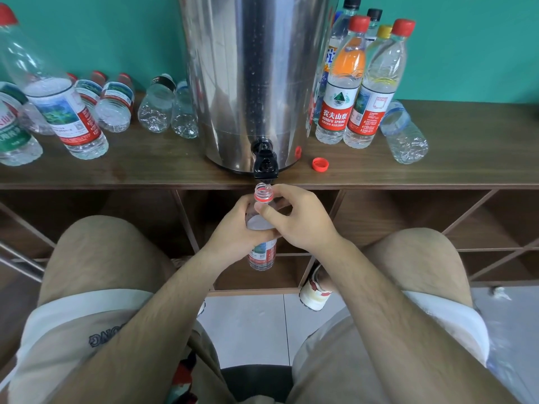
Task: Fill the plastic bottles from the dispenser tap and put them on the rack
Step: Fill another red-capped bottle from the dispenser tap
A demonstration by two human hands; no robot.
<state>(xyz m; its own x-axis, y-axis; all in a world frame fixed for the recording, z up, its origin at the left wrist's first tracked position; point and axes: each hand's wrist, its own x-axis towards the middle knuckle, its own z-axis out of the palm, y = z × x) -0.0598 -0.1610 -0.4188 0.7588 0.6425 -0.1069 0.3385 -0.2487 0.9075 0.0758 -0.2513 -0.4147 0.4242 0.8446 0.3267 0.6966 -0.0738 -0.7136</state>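
Observation:
An uncapped clear plastic bottle (262,253) with a red and white label is held upright, its open mouth just under the black tap (264,164) of the steel dispenser (253,68). My left hand (233,228) wraps the bottle's body from the left. My right hand (300,217) grips its neck and shoulder from the right, thumb across the front. Water partly fills the bottle. Its red cap (320,164) lies on the wooden shelf top (437,170), to the right of the tap.
Capped bottles (358,91) stand right of the dispenser; one empty bottle (404,132) lies beside them. Several bottles (116,103) stand or lie at the left. Open rack compartments (408,217) sit under the shelf. My knees flank the bottle.

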